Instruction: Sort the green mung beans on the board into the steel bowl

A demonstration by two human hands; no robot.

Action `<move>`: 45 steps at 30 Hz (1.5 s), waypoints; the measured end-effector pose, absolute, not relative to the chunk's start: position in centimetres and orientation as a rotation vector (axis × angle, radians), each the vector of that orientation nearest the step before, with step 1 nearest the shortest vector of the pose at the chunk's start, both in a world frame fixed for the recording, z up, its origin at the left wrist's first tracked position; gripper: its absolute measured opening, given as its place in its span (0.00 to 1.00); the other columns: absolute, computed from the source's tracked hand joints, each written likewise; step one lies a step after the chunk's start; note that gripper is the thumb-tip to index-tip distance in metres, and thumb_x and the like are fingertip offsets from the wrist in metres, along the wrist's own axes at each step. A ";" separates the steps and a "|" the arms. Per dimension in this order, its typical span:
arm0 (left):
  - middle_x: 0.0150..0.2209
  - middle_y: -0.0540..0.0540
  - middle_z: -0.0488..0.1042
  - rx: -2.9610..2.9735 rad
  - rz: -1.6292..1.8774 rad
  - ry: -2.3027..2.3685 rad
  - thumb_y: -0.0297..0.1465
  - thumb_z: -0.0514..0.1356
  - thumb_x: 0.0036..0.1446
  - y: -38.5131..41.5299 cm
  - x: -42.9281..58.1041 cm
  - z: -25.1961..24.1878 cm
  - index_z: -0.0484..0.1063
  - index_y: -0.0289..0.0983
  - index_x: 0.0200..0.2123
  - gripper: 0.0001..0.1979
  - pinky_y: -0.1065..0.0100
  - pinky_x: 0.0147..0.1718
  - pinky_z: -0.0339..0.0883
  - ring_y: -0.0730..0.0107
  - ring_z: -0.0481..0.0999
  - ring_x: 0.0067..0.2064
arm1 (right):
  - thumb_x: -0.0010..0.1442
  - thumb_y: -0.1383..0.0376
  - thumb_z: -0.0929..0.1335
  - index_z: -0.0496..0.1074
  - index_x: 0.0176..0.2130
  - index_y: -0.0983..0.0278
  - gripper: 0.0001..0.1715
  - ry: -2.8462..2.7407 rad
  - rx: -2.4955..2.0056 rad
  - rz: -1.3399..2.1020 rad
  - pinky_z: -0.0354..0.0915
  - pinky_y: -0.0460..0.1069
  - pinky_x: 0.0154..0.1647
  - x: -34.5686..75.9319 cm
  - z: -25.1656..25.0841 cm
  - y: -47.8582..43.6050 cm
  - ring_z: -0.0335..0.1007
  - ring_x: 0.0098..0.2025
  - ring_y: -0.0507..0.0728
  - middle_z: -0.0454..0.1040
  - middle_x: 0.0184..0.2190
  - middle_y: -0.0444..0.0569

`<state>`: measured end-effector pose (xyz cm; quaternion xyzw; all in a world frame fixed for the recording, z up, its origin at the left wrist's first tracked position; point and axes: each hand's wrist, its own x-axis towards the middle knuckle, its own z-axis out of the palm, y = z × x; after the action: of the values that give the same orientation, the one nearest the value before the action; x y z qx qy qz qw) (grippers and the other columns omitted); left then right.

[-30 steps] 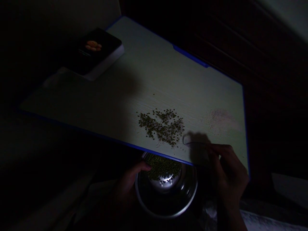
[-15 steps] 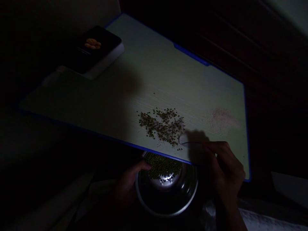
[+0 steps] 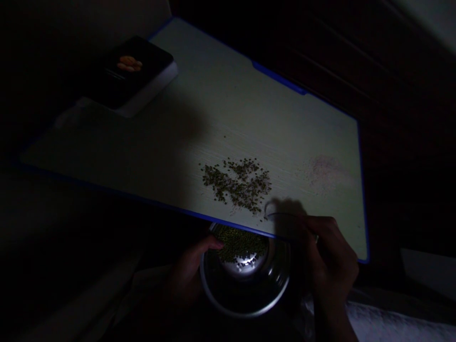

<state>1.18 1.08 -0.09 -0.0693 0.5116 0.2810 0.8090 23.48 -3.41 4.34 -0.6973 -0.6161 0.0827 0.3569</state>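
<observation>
My right hand is closed around the handle of a spoon. The spoon's bowl touches or hovers just over the cutting board, by the right side of a scatter of small green beans that look like mung beans. Under the board's near edge, my left hand grips a shiny metal bowl by its left rim, thumb over the inside. More green beans lie in that bowl, partly hidden by the board. The fingers beneath the bowl are lost in the dark.
A black-topped box, possibly a kitchen scale, stands on the board's far left. Pale pinkish powder or grains are spread near its right edge. A white textured cloth or mat shows at the lower right. The surroundings are very dark.
My right hand and the spoon have shifted slightly down and left, nearer the board's front edge. The whole view has drifted a little. My left hand keeps its hold on the bowl.
</observation>
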 end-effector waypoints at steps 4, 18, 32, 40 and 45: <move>0.32 0.43 0.82 -0.149 0.638 1.062 0.22 0.65 0.43 1.0 1.0 -0.1 0.77 0.35 0.23 0.03 0.66 0.34 0.73 0.61 0.79 0.32 | 0.63 0.68 0.69 0.79 0.42 0.58 0.08 -1.621 -1.763 0.234 0.68 0.53 0.40 23.6 4.6 -3.2 0.74 0.40 0.55 0.79 0.37 0.46; 0.22 0.45 0.77 -0.176 0.651 1.074 0.20 0.63 0.48 1.3 1.3 0.7 0.80 0.33 0.20 0.09 0.75 0.29 0.71 0.71 0.75 0.25 | 0.62 0.69 0.70 0.79 0.42 0.58 0.10 -1.614 -1.768 0.230 0.68 0.52 0.38 23.3 4.7 -4.1 0.75 0.38 0.55 0.79 0.35 0.44; 0.33 0.43 0.83 -0.145 0.615 1.058 0.21 0.65 0.47 0.4 0.7 -1.3 0.81 0.32 0.30 0.05 0.68 0.39 0.74 0.65 0.79 0.31 | 0.64 0.67 0.68 0.77 0.43 0.57 0.09 -1.602 -1.867 0.103 0.66 0.51 0.40 23.8 4.9 -4.3 0.73 0.40 0.55 0.78 0.38 0.45; 0.31 0.42 0.81 -0.202 0.611 1.065 0.24 0.65 0.46 0.4 0.9 -1.1 0.82 0.32 0.34 0.09 0.65 0.35 0.73 0.62 0.78 0.30 | 0.63 0.67 0.69 0.77 0.41 0.58 0.06 -1.605 -1.838 0.141 0.65 0.52 0.38 23.8 4.9 -4.4 0.73 0.39 0.55 0.77 0.35 0.45; 0.27 0.42 0.79 -0.245 0.607 1.029 0.23 0.65 0.45 1.1 1.2 0.0 0.81 0.33 0.25 0.04 0.69 0.30 0.71 0.65 0.76 0.28 | 0.63 0.68 0.69 0.77 0.40 0.59 0.07 -1.638 -1.818 0.167 0.65 0.51 0.37 23.9 4.9 -4.5 0.73 0.39 0.54 0.77 0.35 0.45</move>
<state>1.22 1.08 -0.02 -0.1152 0.4831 0.2849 0.8199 23.87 -4.47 4.89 -0.6978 -0.6285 0.0640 0.3375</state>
